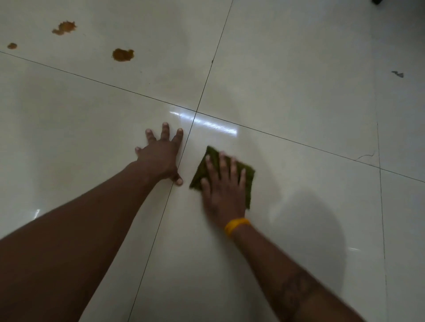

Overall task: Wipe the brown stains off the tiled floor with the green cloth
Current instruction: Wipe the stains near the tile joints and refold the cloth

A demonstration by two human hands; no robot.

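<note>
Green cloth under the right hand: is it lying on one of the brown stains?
No: the green cloth lies on bare pale tile, while the three brown stains sit far off at upper left.

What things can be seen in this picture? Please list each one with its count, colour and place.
brown stains: three, brown-orange, far left tile, beyond the hands
green cloth: one, dark green, flat on the near right tile under the right hand
tiled floor: large glossy whitish tiles, dark grout lines crossing near the middle
grey mark: one, grey, far right on the floor
dark object: one, black, top right edge, cut off
wristband: one, yellow, right wrist
left hand: fingers spread flat on floor
right hand: presses flat on cloth
</note>
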